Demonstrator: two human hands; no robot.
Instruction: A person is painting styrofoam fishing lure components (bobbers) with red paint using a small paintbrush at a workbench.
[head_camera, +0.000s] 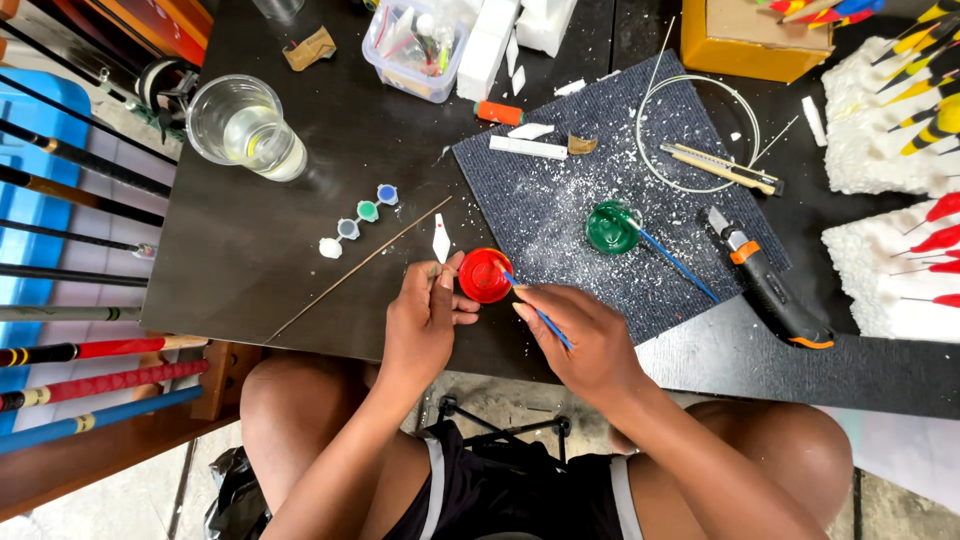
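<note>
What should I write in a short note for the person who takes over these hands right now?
Left hand: holds the red paint pot at the table edge.
Right hand: holds a blue brush, tip in the red pot.
A small white float on a thin stick lies beside the pot, red only at its tip.
A green paint pot with a second brush sits on the grey mat.

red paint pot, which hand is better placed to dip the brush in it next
Right. The right hand holds the blue brush, whose tip already sits at the red pot. The left hand is steadying the pot's side and holds no brush.
</note>
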